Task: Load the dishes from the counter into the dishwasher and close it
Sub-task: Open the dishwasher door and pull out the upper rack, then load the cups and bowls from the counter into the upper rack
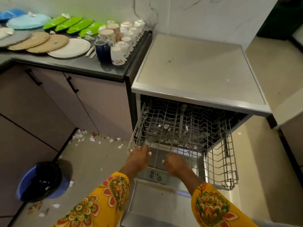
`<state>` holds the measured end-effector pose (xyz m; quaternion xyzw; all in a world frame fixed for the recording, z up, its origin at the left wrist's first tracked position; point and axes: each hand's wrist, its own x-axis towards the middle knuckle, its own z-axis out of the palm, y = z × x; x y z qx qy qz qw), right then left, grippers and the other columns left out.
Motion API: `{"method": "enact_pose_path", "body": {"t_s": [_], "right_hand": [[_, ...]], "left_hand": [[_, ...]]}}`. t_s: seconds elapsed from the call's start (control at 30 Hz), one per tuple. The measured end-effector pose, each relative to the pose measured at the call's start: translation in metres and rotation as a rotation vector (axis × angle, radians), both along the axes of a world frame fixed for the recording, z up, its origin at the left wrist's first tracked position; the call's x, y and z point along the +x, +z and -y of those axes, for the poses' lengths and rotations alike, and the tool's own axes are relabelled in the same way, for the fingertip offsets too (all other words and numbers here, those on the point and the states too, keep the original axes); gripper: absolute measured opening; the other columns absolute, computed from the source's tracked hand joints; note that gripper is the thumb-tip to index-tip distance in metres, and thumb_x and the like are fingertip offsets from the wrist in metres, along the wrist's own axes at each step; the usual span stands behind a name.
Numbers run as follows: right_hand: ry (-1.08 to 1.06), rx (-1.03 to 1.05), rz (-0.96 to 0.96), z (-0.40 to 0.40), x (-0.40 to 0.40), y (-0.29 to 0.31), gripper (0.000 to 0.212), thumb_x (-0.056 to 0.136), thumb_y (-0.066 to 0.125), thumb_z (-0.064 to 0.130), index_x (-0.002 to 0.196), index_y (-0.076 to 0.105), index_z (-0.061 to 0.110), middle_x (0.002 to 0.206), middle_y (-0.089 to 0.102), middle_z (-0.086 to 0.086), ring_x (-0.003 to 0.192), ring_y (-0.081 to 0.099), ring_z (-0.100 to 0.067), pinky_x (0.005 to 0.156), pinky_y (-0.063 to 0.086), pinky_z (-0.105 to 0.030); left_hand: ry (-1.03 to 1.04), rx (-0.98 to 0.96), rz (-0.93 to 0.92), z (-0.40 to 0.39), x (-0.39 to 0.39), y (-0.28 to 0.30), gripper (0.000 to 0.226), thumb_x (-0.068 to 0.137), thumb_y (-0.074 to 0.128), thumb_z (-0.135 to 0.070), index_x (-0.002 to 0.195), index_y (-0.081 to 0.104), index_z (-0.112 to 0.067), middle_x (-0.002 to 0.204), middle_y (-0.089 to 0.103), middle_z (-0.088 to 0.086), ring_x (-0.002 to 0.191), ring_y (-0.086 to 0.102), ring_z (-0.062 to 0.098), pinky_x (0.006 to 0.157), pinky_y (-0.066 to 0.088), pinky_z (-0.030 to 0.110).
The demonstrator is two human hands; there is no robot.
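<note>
At the open dishwasher (198, 95), left hand (139, 155) and right hand (174, 163) curl their fingers around the wire rack (180, 126) front. Dishes (68, 47) wait on the desk (85, 64). Uneven pulling could jam the rack.

Yellow sleeves (105, 202) printed with red and green floral paisley.

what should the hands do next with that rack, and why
Probably finish drawing the upper rack out over the open door. The left hand and right hand both grip its front edge, it looks only partly out, and it holds no dishes, while the cups and plates sit on the counter, waiting to be loaded.
</note>
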<state>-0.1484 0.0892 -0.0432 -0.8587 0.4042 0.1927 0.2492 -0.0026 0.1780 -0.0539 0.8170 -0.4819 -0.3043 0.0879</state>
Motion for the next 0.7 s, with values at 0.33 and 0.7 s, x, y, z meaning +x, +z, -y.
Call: {"method": "enact_pose_path", "body": {"t_s": [0.33, 0.7], "right_hand": [[-0.048, -0.064, 0.056, -0.085, 0.105, 0.023, 0.038, 0.098, 0.039, 0.032, 0.124, 0.050, 0.006, 0.128, 0.051, -0.019, 0.117, 0.049, -0.034, 0.093, 0.041, -0.037], [-0.088, -0.130, 0.243, -0.154, 0.227, 0.073, 0.047, 0.099, 0.032, 0.044, 0.109, 0.057, 0.005, 0.112, 0.057, -0.019, 0.104, 0.055, -0.034, 0.084, 0.044, -0.038]], "left_hand": [[-0.053, -0.108, -0.014, -0.070, 0.101, 0.030, 0.046, 0.101, 0.034, -0.030, 0.143, 0.033, -0.012, 0.148, 0.035, 0.012, 0.134, 0.035, 0.030, 0.110, 0.029, 0.046], [-0.006, -0.202, 0.016, -0.135, 0.227, 0.097, 0.052, 0.102, 0.031, -0.030, 0.148, 0.021, -0.006, 0.155, 0.022, 0.014, 0.143, 0.020, 0.028, 0.115, 0.019, 0.048]]}}
